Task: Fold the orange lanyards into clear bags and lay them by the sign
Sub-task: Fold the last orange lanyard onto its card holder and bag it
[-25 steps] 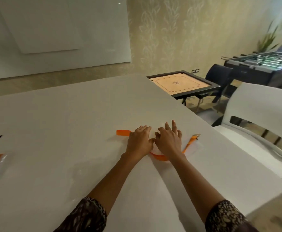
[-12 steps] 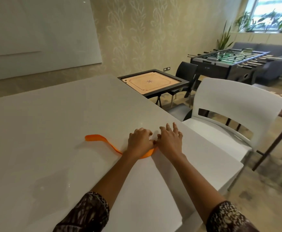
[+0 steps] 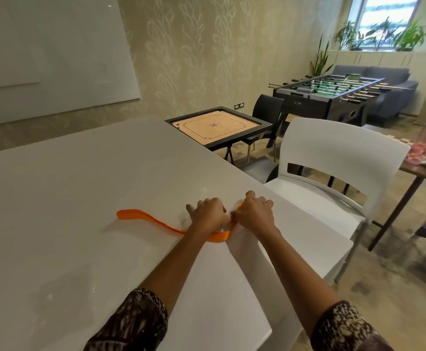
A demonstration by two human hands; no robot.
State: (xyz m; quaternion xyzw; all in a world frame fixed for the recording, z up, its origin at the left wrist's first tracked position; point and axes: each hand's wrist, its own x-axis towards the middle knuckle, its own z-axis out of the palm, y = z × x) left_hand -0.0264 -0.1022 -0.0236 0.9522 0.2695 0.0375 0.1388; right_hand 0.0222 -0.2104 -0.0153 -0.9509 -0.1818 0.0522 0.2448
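Two dark patterned sleeves (image 3: 131,323) are seen at the bottom edge, and from them bare forearms are stretched forward over a white table (image 3: 67,198). The left hand (image 3: 208,211) and the right hand (image 3: 255,211) are set side by side near the table's right edge, knuckles up, with the thumbs touching. The fingers of both are curled down and closed on the orange lanyard (image 3: 156,222), which is gripped between them. A short bend of strap is seen just below the thumbs, and a small piece shows at the top of the right hand. From under the left wrist the rest of the strap is trailed leftward across the tabletop, ending in a flat folded loop well apart from the hands. How much of it is bunched beneath the palms cannot be told.

Just beyond the table's right edge a white chair (image 3: 333,153) is placed. Farther back a carrom board (image 3: 217,125) is set on a dark stand, and behind it a foosball table (image 3: 333,92) is seen, with a grey sofa (image 3: 384,72) and potted plants (image 3: 358,36) under the window.
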